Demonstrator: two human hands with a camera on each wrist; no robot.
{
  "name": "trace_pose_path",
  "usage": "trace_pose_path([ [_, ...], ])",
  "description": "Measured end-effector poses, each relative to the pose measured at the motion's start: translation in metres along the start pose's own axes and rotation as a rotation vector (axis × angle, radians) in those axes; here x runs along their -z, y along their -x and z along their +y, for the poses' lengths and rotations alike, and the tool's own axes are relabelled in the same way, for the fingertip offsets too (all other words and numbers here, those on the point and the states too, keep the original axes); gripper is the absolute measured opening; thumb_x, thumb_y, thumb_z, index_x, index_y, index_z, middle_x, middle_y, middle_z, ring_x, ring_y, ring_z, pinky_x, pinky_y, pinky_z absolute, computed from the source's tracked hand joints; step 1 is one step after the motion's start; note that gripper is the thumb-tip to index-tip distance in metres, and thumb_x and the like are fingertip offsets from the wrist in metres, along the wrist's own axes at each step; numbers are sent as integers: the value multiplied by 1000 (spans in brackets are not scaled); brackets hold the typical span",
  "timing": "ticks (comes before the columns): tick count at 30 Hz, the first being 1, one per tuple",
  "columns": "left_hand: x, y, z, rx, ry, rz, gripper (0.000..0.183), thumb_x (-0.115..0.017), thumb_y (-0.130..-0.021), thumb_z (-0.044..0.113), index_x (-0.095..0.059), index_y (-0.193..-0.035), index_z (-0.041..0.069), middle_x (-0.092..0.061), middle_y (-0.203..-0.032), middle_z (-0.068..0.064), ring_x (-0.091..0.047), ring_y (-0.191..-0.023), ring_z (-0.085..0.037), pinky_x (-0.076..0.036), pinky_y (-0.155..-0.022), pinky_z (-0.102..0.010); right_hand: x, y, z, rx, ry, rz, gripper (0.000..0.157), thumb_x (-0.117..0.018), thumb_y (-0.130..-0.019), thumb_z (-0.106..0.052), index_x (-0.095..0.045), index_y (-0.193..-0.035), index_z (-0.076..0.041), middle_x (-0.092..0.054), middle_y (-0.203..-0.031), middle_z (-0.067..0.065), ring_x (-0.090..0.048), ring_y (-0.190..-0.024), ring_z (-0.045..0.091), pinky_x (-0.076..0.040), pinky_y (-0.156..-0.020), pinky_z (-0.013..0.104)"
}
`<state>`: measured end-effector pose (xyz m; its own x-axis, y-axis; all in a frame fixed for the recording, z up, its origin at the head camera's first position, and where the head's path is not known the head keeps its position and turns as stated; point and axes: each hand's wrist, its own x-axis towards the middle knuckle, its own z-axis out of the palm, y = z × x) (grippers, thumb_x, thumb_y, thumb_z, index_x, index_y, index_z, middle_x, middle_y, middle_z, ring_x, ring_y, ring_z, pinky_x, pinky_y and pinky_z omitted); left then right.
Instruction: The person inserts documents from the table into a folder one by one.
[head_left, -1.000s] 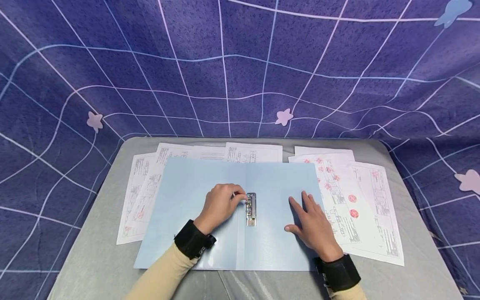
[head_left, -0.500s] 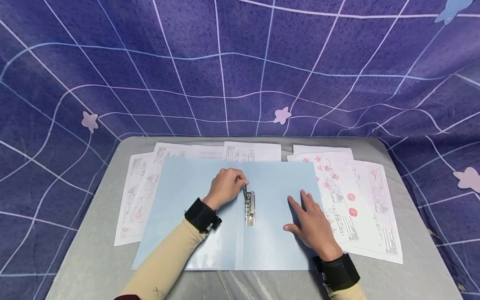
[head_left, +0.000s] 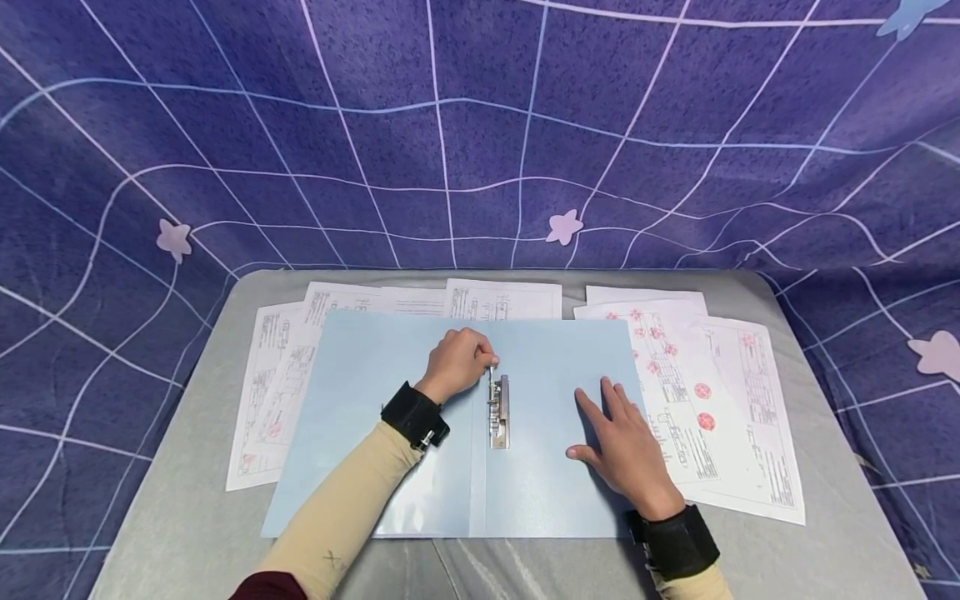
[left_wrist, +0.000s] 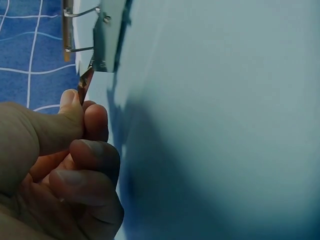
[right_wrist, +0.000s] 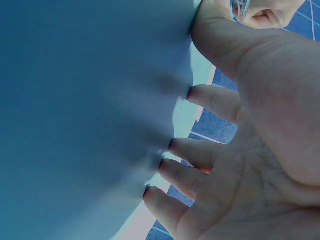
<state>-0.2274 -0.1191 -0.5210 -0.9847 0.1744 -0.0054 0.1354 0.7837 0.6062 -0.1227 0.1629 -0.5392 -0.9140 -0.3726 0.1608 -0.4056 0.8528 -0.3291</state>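
A light blue file folder [head_left: 555, 492] lies spread flat on the table, with a metal lever clip [head_left: 500, 421] fixed beside its spine. At the clip's far end my left hand [head_left: 459, 364] pinches the small metal lever [left_wrist: 85, 86] between thumb and forefinger. Two wire prongs of the clip show in the left wrist view, near a metal bar [left_wrist: 67, 30]. My right hand [head_left: 626, 446] rests on the folder's right cover, fingers spread, fingertips [right_wrist: 162, 202] touching the surface.
Printed sheets [head_left: 262, 400] stick out from under the folder at the left and back. More sheets with red stamps [head_left: 705, 417] lie to the right, some partly beneath the folder. A grey cloth covers the table [head_left: 180, 467]; a purple curtain [head_left: 375, 142] hangs behind.
My left hand has moved away from me along the clip to its far end, and the lever now stands swung out in that direction. The right hand stays in place.
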Motion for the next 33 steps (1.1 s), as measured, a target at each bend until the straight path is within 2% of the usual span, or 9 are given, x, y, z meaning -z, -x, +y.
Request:
trace_pose_path([
  [9,-7,5,-8,33,-6,-41,21,-80,-92,24,-76,-72,18,-59,-61,5,-53,-59,-16,-39,-53,-32,-6,7,-4,-9,-13,-38,81,-88,-78,-37,-58,-145,-3,-40,-153,36,-36,-142,54,-36,-109,65],
  [19,-6,7,-12,12,8,-38,19,-79,-93,25,-77,-76,18,-58,-59,4,-54,-59,-16,-38,-52,-31,-7,3,-4,-6,-11,-48,83,-88,-77,-38,-57,-146,-4,-39,-154,36,-35,-144,54,-34,-112,65],
  [33,-1,-8,-2,-26,-9,-37,17,-78,-94,26,-78,-80,16,-56,-60,3,-53,-58,-17,-37,-51,-29,5,-7,3,-9,-21,-72,84,-89,-78,-35,-56,-146,-1,-37,-154,37,-32,-144,55,-31,-113,66],
])
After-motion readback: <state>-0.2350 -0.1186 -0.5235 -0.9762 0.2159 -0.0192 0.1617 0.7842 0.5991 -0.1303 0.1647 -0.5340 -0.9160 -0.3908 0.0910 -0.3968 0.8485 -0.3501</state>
